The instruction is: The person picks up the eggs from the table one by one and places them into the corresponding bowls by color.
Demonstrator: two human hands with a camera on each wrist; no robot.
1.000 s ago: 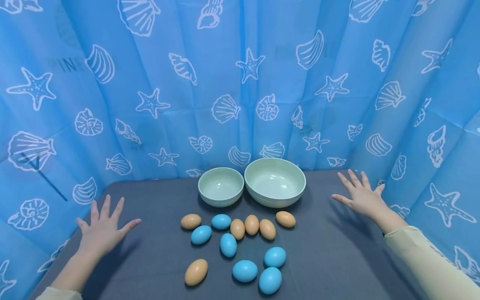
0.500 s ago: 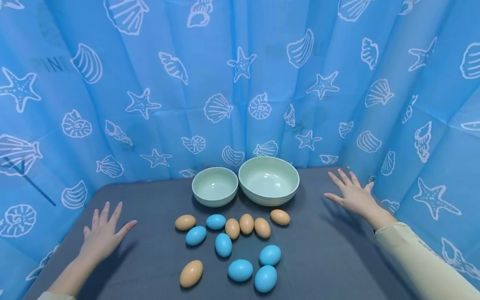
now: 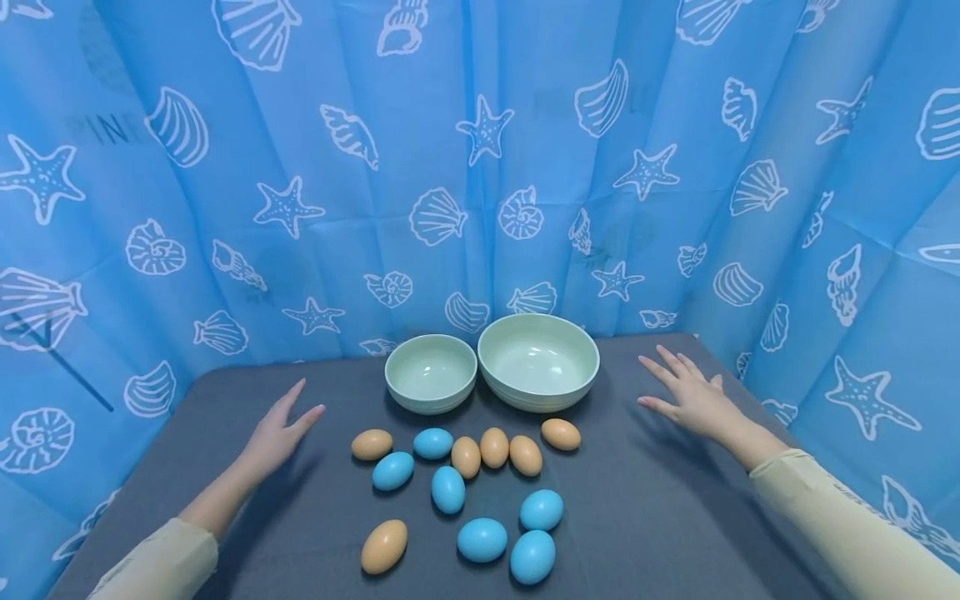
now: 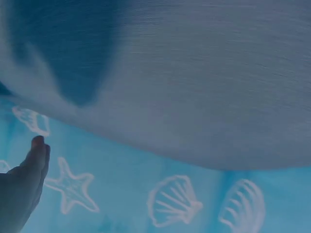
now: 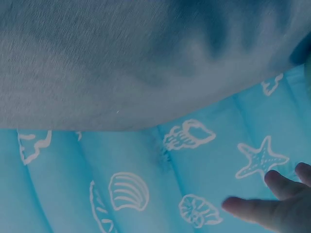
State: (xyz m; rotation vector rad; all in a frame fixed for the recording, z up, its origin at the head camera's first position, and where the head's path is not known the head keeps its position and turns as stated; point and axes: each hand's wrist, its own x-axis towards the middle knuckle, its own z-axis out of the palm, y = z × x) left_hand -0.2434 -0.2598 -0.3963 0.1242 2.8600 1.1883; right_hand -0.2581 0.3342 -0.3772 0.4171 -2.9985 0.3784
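Bowls point(image 3: 538, 362) near table's far edge point(image 3: 628, 342).

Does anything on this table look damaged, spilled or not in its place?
Nothing stands out. The small bowl and large bowl stand upright; blue eggs and orange eggs lie on the table, with no visible crack or spill.

Centre of frame: the small bowl point(image 3: 431, 379) and large bowl point(image 3: 538, 362), smooth and glossy. Lower centre: blue eggs point(image 3: 482, 540) and tan eggs point(image 3: 384, 547), smooth, with a soft satin sheen. Counter point(image 3: 630, 533) covered in matt, finely textured cloth. Upper half: curtain point(image 3: 420, 83) of thin, creased, faintly lustrous fabric.
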